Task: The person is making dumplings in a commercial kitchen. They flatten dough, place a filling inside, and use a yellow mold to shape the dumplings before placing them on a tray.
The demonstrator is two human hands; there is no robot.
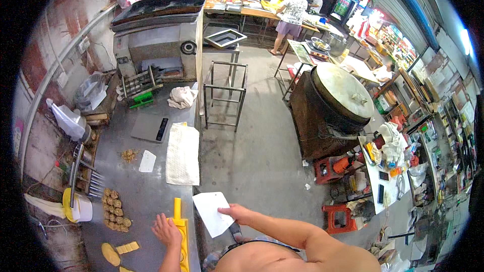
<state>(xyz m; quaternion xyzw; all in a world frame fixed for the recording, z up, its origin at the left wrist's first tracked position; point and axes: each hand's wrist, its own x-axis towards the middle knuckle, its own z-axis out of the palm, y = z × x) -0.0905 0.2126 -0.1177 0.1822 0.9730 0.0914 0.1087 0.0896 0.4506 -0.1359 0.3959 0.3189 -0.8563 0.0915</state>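
Observation:
My right hand (236,213) grips a white plastic sheet, perhaps a dough scraper (212,219), by its edge, held just off the metal worktable (151,192). My left hand (168,230) lies over the tabletop with its fingers apart, beside a yellow pastry mold (182,230) with a handle and round recesses. Left of that hand sits a cluster of brown filling balls (113,211). Nearer to me are a flat oval of yellow dough (110,254) and a scored strip of dough (127,248).
A white towel (183,155), a digital scale (150,127), a small white card (147,161) and crumbs (129,155) lie farther up the table. A machine (159,41) stands at its far end. Across the aisle is a large lidded cooker (342,90). People (295,7) stand in the background.

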